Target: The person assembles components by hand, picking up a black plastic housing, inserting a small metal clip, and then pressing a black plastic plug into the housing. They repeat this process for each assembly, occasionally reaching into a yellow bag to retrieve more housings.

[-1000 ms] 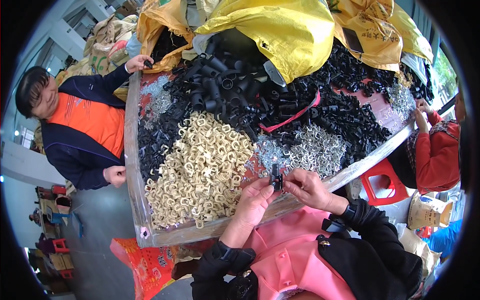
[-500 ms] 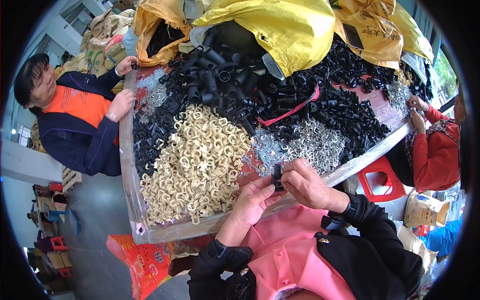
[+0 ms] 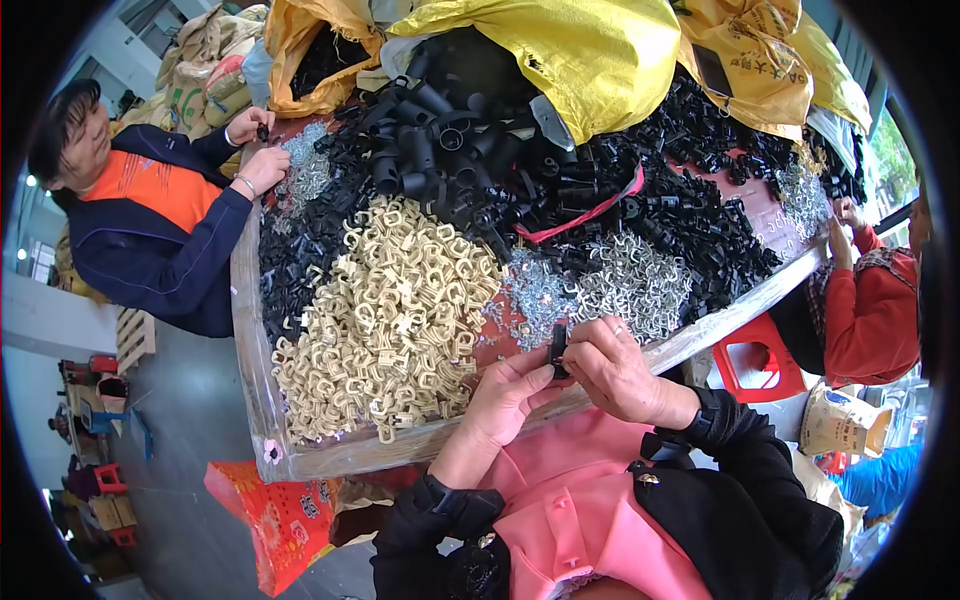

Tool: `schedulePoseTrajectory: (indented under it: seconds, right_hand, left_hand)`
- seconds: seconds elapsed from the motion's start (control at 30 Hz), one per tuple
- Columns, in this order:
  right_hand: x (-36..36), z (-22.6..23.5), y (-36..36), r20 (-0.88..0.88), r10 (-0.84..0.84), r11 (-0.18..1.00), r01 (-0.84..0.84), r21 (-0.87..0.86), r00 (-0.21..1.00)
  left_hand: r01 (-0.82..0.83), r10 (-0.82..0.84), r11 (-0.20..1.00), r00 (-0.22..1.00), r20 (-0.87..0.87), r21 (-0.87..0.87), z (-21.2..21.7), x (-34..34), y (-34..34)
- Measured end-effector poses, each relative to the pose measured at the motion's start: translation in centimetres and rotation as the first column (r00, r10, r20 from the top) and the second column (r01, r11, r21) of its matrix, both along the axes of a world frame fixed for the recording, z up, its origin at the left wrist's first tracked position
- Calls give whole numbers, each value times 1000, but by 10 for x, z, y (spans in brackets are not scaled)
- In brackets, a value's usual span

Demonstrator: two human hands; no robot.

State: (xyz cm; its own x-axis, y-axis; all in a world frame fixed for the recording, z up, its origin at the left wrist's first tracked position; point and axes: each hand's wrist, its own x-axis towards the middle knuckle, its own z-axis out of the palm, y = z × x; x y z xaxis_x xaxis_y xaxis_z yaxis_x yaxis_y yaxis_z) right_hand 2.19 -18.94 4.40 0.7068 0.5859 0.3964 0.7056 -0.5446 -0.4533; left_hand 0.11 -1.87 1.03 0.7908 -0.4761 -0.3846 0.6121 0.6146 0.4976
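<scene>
Two hands meet low and just right of centre in the frame: the left hand (image 3: 510, 398) and right hand (image 3: 615, 368) both pinch a small black clip (image 3: 558, 350) between their fingertips, at the near edge of the wooden table (image 3: 250, 360). Cream plastic clips (image 3: 385, 320) are heaped left of centre, silvery metal clips (image 3: 625, 285) just above the hands, black tubes (image 3: 430, 140) higher up.

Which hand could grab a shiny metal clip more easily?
Probably the right hand: it sits just below the shiny metal clips. The left hand is nearer the cream plastic pieces. Both pinch the small black part.
</scene>
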Motion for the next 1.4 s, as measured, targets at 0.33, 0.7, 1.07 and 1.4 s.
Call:
schedulePoseTrajectory:
  seconds: [0.33, 0.7, 1.07, 1.4]
  right_hand:
    - [5, -2, 0, -18, 70, 997, -69, 35, 997]
    - [6, -4, -1, -2, 124, 992, -124, -22, 992]
    - [25, -25, 14, -420, 309, 942, -213, 260, 853]
    - [50, -58, 98, -184, 163, 969, -192, -154, 969]
  left_hand:
    - [1, -1, 1000, 1000, -12, -30, -2, 0, 3]
    - [51, -51, 999, 999, 8, 0, -9, 0, 5]
    - [-114, 105, 974, 993, 53, 194, -6, -21, 61]
    - [-424, 425, 891, 905, 31, 162, -19, -61, 84]
